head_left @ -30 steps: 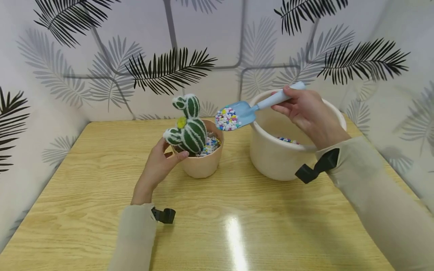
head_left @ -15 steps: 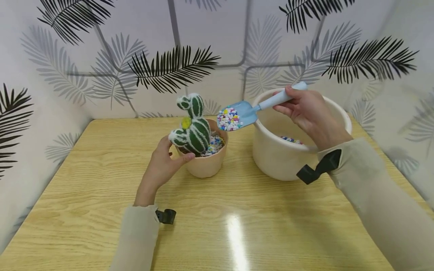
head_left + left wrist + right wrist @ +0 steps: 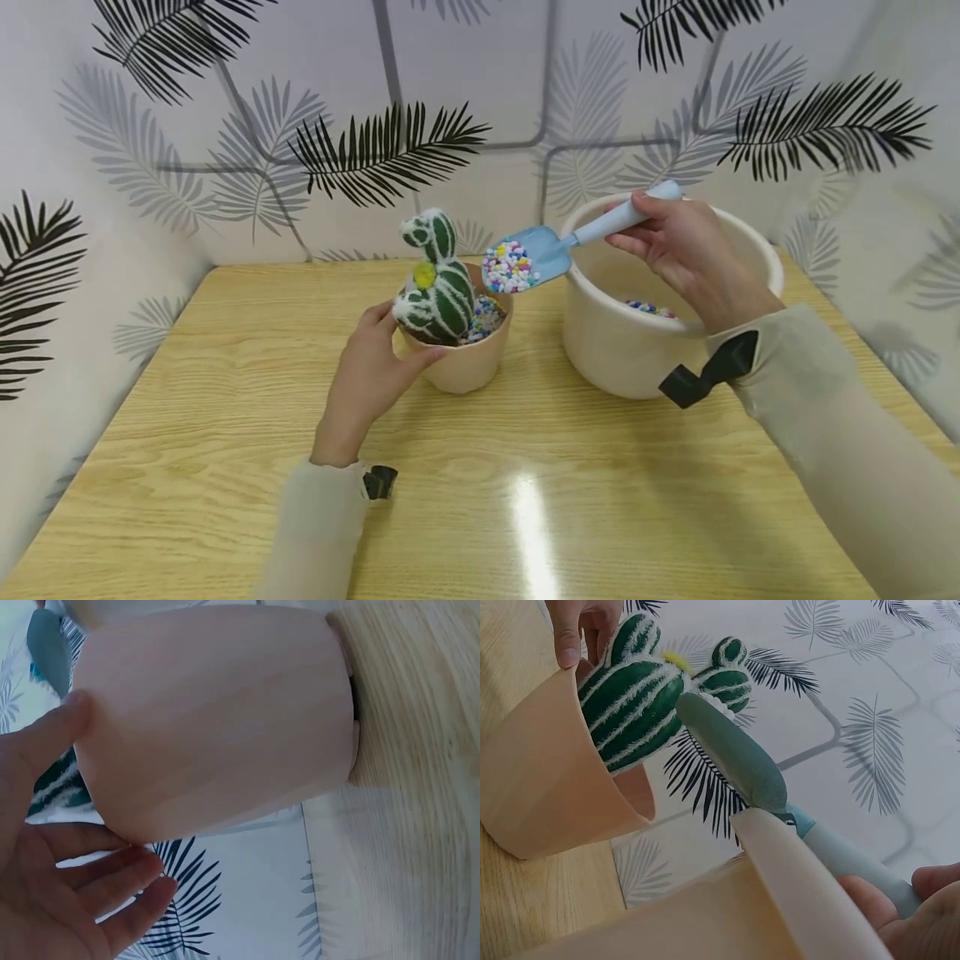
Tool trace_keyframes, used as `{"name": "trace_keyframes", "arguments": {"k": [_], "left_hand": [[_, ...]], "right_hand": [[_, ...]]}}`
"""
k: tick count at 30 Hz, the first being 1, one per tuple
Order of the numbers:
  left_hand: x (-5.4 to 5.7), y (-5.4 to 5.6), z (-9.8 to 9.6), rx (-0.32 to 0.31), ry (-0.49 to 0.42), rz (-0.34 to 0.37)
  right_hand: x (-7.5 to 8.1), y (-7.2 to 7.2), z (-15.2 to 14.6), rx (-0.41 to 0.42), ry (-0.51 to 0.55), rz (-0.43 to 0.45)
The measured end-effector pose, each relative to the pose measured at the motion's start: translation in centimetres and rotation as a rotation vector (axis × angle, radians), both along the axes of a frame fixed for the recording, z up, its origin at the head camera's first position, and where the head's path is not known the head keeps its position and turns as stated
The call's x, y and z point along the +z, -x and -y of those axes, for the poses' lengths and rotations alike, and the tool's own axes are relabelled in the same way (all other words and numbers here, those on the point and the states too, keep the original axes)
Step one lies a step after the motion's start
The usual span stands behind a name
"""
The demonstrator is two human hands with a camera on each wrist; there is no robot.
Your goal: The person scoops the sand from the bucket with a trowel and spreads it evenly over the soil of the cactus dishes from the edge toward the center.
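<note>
My left hand [image 3: 371,367] grips the near left rim of a peach flower pot [image 3: 468,367], thumb at the front and fingers round the side. In the pot a green cactus [image 3: 442,304] with white fuzzy ridges and a yellow flower leans left, beside several colourful pebbles [image 3: 486,318]. My right hand [image 3: 686,250] holds a light blue trowel [image 3: 551,252] by its pale handle. White, pink, yellow and blue pebbles [image 3: 508,268] lie on its blade, which hangs just right of the pot's rim. In the right wrist view, the underside of the trowel [image 3: 739,761] shows.
A large cream tub [image 3: 618,354] stands right of the pot, under my right forearm, with some colourful pebbles [image 3: 651,308] at its bottom. Everything stands on a wooden table [image 3: 247,400]. A leaf-patterned backdrop [image 3: 480,83] rises behind it.
The view has shifted slightly, so pot and tub sit further right in frame. Both hands keep their holds, and the loaded trowel stays beside the pot with little movement.
</note>
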State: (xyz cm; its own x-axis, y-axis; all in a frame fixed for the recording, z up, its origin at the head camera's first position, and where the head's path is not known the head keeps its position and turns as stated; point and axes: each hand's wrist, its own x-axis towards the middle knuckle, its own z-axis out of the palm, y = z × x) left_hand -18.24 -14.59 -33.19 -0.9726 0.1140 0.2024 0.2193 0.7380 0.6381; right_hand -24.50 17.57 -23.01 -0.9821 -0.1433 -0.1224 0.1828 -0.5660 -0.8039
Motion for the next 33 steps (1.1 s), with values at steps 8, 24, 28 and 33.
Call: {"name": "trace_keyframes", "arguments": {"k": [8,24,28,33], "left_hand": [[-0.1,-0.4,-1.3,0.096,0.063,-0.030],[0.5,-0.2,-1.1,0.031,0.189,-0.071],[0.6,-0.5,-1.6,0.078,0.251,-0.097],[0.7,-0.9,-2.0,0.116,0.324,-0.134]], "right_hand": [[-0.8,0.8,-0.2,0.014,0.007,-0.015],[0.0,-0.2,0.7,-0.022,-0.067,-0.006],[-0.1,-0.3,0.8,-0.024,-0.082,-0.016],[-0.1,-0.4,1.0,-0.025,-0.120,-0.034]]}}
